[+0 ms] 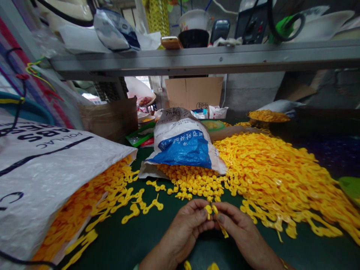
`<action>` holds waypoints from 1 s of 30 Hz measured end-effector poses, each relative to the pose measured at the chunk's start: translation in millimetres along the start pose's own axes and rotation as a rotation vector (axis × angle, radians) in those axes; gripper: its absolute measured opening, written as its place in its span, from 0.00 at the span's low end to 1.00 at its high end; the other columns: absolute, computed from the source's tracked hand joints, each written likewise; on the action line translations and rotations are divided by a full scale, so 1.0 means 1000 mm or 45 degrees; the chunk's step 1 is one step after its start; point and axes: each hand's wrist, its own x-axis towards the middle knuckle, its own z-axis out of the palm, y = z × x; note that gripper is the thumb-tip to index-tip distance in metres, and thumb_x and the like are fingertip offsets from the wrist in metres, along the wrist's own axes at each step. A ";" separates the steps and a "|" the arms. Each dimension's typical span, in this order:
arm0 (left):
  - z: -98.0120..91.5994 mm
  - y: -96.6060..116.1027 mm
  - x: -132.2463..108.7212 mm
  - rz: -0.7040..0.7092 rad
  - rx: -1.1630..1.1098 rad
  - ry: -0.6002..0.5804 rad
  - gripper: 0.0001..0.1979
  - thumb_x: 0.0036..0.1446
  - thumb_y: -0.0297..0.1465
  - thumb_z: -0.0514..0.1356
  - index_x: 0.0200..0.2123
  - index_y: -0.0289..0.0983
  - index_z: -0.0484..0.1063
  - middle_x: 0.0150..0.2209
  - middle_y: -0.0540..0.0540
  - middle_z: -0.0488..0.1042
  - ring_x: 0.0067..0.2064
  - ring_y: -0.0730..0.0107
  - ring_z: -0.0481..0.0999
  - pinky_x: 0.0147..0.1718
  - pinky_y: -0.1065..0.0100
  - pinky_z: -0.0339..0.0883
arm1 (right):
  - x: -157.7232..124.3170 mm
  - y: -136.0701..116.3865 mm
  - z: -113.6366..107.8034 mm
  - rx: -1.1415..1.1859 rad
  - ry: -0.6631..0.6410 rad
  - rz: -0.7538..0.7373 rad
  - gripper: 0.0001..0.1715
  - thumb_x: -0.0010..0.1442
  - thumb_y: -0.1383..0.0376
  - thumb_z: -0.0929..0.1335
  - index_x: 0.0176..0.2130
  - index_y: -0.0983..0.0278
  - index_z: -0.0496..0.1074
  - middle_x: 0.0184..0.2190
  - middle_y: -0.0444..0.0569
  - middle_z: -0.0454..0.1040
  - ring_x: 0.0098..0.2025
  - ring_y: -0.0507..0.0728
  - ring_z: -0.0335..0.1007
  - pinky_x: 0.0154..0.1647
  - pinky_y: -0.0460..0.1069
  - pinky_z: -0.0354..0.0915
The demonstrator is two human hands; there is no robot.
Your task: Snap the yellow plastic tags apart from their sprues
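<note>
Close together at the lower middle, both my hands work over the dark green tabletop. My left hand [187,225] is closed, pinching a small yellow plastic piece [208,210] between thumb and fingers. A longer yellow plastic strip [223,226] is gripped by my right hand [239,228], its lower end hanging down past the thumb. The two pieces nearly meet; whether they are still joined I cannot tell. Just beyond my fingertips lie small round yellow parts [199,183], spilling from a white and blue woven sack [185,150].
A large heap of yellow plastic pieces [270,176] covers the right side. At the left, a white sack [50,161] lies open with more pieces spilling out. A grey metal shelf [197,60] runs across above. Cardboard boxes [194,92] stand behind.
</note>
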 end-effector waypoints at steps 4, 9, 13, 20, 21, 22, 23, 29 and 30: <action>0.000 0.001 0.000 0.006 0.006 0.016 0.08 0.52 0.28 0.65 0.36 0.33 0.73 0.33 0.43 0.77 0.33 0.68 0.79 0.37 0.70 0.71 | 0.000 0.003 -0.001 -0.021 -0.011 -0.026 0.15 0.61 0.59 0.67 0.48 0.56 0.74 0.43 0.47 0.78 0.45 0.59 0.73 0.46 0.50 0.68; -0.001 0.001 0.001 0.008 0.000 0.011 0.09 0.51 0.28 0.66 0.36 0.33 0.73 0.32 0.43 0.77 0.33 0.69 0.78 0.37 0.70 0.71 | -0.001 0.005 -0.001 -0.064 -0.003 -0.022 0.16 0.61 0.59 0.67 0.49 0.56 0.74 0.43 0.47 0.78 0.46 0.60 0.72 0.47 0.51 0.67; 0.000 0.000 0.001 0.001 0.017 -0.003 0.08 0.51 0.27 0.66 0.35 0.32 0.73 0.32 0.43 0.77 0.33 0.69 0.78 0.37 0.70 0.71 | -0.001 0.005 0.000 -0.086 0.022 -0.020 0.17 0.61 0.59 0.66 0.50 0.56 0.74 0.45 0.47 0.77 0.47 0.60 0.72 0.47 0.51 0.67; 0.001 0.001 0.001 0.008 -0.006 0.009 0.09 0.51 0.26 0.65 0.37 0.32 0.73 0.33 0.44 0.77 0.33 0.71 0.77 0.36 0.71 0.71 | -0.002 0.006 0.000 -0.135 0.001 -0.080 0.15 0.63 0.60 0.66 0.50 0.53 0.74 0.44 0.45 0.76 0.48 0.58 0.71 0.49 0.49 0.65; 0.001 0.001 0.001 0.011 -0.006 0.006 0.09 0.51 0.26 0.65 0.37 0.32 0.73 0.33 0.43 0.77 0.33 0.71 0.77 0.36 0.71 0.71 | -0.002 0.007 0.000 -0.131 0.010 -0.078 0.15 0.63 0.61 0.66 0.50 0.53 0.73 0.45 0.45 0.76 0.48 0.58 0.71 0.49 0.49 0.65; 0.001 0.001 0.001 0.012 -0.004 0.007 0.09 0.52 0.26 0.65 0.37 0.32 0.73 0.33 0.43 0.77 0.33 0.71 0.77 0.36 0.71 0.71 | -0.002 0.007 0.000 -0.119 0.020 -0.073 0.16 0.63 0.61 0.66 0.50 0.53 0.73 0.46 0.45 0.76 0.48 0.58 0.71 0.49 0.49 0.66; 0.001 0.001 0.001 0.014 0.001 0.011 0.08 0.52 0.26 0.65 0.37 0.32 0.73 0.33 0.43 0.77 0.33 0.71 0.77 0.37 0.71 0.71 | -0.003 0.008 0.000 -0.101 0.028 -0.067 0.16 0.63 0.61 0.66 0.50 0.53 0.73 0.47 0.45 0.76 0.48 0.58 0.71 0.48 0.49 0.66; 0.000 0.001 0.001 0.014 0.007 0.011 0.09 0.51 0.25 0.65 0.37 0.32 0.73 0.33 0.43 0.77 0.34 0.70 0.77 0.37 0.71 0.71 | -0.003 0.007 0.000 -0.116 0.011 -0.090 0.15 0.63 0.61 0.66 0.50 0.52 0.73 0.46 0.44 0.76 0.47 0.57 0.71 0.48 0.48 0.66; 0.000 0.001 0.001 0.014 0.004 0.010 0.09 0.51 0.26 0.66 0.37 0.32 0.73 0.33 0.43 0.77 0.33 0.71 0.77 0.37 0.71 0.71 | -0.003 0.007 -0.001 -0.134 0.010 -0.096 0.15 0.63 0.61 0.66 0.50 0.52 0.73 0.45 0.44 0.76 0.47 0.57 0.71 0.48 0.48 0.65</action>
